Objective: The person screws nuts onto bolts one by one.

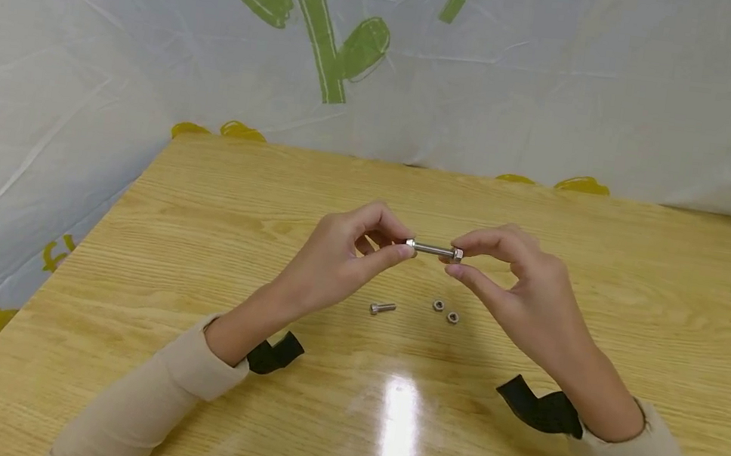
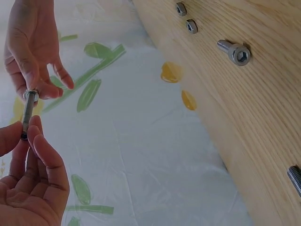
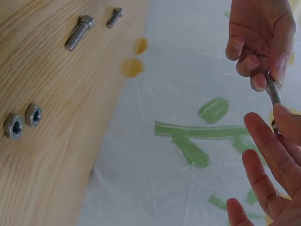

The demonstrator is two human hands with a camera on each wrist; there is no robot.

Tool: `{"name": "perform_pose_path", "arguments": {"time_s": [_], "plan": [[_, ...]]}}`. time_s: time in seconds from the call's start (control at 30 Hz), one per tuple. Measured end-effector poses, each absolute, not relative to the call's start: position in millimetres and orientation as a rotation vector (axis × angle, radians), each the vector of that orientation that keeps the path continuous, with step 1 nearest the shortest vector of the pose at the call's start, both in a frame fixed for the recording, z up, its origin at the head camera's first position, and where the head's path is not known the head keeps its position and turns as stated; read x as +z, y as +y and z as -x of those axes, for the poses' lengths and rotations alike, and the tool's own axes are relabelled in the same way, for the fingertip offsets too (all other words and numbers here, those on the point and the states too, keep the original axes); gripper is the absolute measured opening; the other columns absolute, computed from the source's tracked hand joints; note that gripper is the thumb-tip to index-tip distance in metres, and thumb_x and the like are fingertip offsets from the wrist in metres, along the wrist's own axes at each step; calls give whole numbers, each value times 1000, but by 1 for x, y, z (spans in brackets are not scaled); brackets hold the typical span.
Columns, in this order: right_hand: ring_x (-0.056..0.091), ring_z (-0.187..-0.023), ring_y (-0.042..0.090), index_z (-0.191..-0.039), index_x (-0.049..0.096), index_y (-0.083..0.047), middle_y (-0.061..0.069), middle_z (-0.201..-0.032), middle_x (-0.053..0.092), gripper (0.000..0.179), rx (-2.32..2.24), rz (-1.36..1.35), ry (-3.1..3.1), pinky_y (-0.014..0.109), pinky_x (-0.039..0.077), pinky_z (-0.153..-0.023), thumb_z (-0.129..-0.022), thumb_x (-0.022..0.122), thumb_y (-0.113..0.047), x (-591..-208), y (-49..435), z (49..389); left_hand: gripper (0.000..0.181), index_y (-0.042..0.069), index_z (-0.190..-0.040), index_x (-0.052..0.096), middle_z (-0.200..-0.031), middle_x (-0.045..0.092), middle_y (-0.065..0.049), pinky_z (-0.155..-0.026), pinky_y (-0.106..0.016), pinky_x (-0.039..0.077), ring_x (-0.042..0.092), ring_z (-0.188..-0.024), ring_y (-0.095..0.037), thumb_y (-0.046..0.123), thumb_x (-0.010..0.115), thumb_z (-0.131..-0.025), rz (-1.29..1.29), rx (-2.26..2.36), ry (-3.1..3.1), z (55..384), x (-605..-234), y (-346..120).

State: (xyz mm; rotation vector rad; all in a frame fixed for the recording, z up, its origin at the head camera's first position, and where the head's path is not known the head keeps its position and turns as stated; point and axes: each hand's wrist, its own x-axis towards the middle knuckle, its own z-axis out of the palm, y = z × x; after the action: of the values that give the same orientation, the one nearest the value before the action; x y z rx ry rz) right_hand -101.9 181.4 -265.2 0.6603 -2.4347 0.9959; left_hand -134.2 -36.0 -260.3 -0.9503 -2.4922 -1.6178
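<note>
In the head view my left hand (image 1: 333,266) pinches the head of a metal bolt (image 1: 433,249) between thumb and fingertips. The bolt lies nearly level above the table, its shank bare between the hands. At its far end my right hand (image 1: 533,309) pinches a hex nut (image 1: 457,254) around the threaded tip, with the thumb below and fingers above. The right wrist view shows the shank (image 3: 275,97) running from the left hand (image 3: 263,37) to the nut by the right thumb. Some right-hand fingers (image 3: 263,186) spread away from the bolt.
On the wooden table (image 1: 260,192) lie a socket-head bolt (image 1: 383,308) and two loose nuts (image 1: 439,305). The right wrist view adds another, smaller-looking bolt (image 3: 114,17). Black straps (image 1: 538,407) hang at both wrists. A patterned cloth (image 1: 491,99) rises behind the table.
</note>
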Motion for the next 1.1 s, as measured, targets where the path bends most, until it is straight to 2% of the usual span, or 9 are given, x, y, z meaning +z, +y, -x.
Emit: {"name": "perform_pose_path", "arguments": {"time_s": [0.13, 0.3, 0.5, 0.67, 0.73, 0.83, 0.93, 1.03, 1.1], "plan": [[53, -90, 3, -99, 68, -12, -4, -96, 66, 23, 994, -654, -2482, 24, 38, -72, -78, 73, -6, -263, 182, 101, 9, 8, -95, 62, -91, 67, -1, -69, -25, 51, 61, -79, -7, 14, 64, -88, 950, -1616, -2494, 134, -259, -38], [55, -91, 9, -98, 68, -15, -4, -94, 66, 11, 1053, -631, -2568, 32, 40, -74, -90, 61, -16, -262, 181, 100, 8, 8, -94, 62, -90, 67, -1, -68, -26, 51, 60, -78, -7, 14, 64, -88, 954, -1622, -2508, 133, -260, -38], [55, -89, 18, -85, 69, -15, 2, -91, 65, 27, 1067, -548, -2627, 34, 38, -71, -98, 48, -24, -262, 178, 100, 8, 8, -94, 62, -90, 68, -1, -68, -25, 51, 60, -78, -7, 14, 64, -88, 977, -1646, -2495, 132, -261, -37], [54, -89, 23, -79, 70, -13, 6, -86, 67, 33, 1056, -503, -2612, 40, 36, -80, -98, 47, -26, -261, 177, 101, 8, 8, -93, 62, -89, 69, -1, -67, -25, 51, 60, -77, -7, 13, 64, -88, 978, -1643, -2483, 131, -261, -36], [55, -91, 24, -87, 70, -12, 6, -89, 68, 29, 1050, -495, -2623, 40, 38, -78, -98, 48, -27, -261, 178, 100, 8, 7, -93, 62, -88, 69, -1, -67, -25, 51, 60, -77, -7, 13, 64, -88, 973, -1639, -2484, 131, -260, -35], [58, -97, 25, -109, 65, -13, 5, -96, 68, 22, 1037, -531, -2629, 39, 41, -77, -94, 55, -26, -261, 181, 98, 8, 8, -94, 63, -89, 69, -2, -67, -25, 51, 60, -76, -7, 13, 64, -88, 968, -1637, -2480, 131, -260, -35], [59, -103, 23, -125, 55, -16, 2, -103, 68, 39, 1027, -604, -2597, 30, 40, -73, -88, 65, -22, -261, 184, 96, 8, 8, -95, 63, -89, 69, -1, -67, -25, 51, 60, -76, -7, 13, 64, -88, 970, -1634, -2478, 132, -260, -35], [60, -105, 18, -127, 52, -15, 0, -105, 67, 50, 1026, -669, -2531, 24, 39, -78, -81, 72, -12, -263, 184, 95, 9, 8, -95, 62, -90, 68, -1, -67, -25, 50, 60, -77, -7, 13, 64, -89, 975, -1637, -2480, 132, -259, -35], [60, -103, 14, -124, 53, -12, 0, -104, 68, 50, 1024, -689, -2491, 25, 41, -86, -78, 73, -5, -263, 184, 94, 9, 8, -96, 62, -90, 68, -1, -67, -25, 50, 59, -77, -7, 14, 63, -89, 981, -1640, -2484, 132, -259, -35]]}}
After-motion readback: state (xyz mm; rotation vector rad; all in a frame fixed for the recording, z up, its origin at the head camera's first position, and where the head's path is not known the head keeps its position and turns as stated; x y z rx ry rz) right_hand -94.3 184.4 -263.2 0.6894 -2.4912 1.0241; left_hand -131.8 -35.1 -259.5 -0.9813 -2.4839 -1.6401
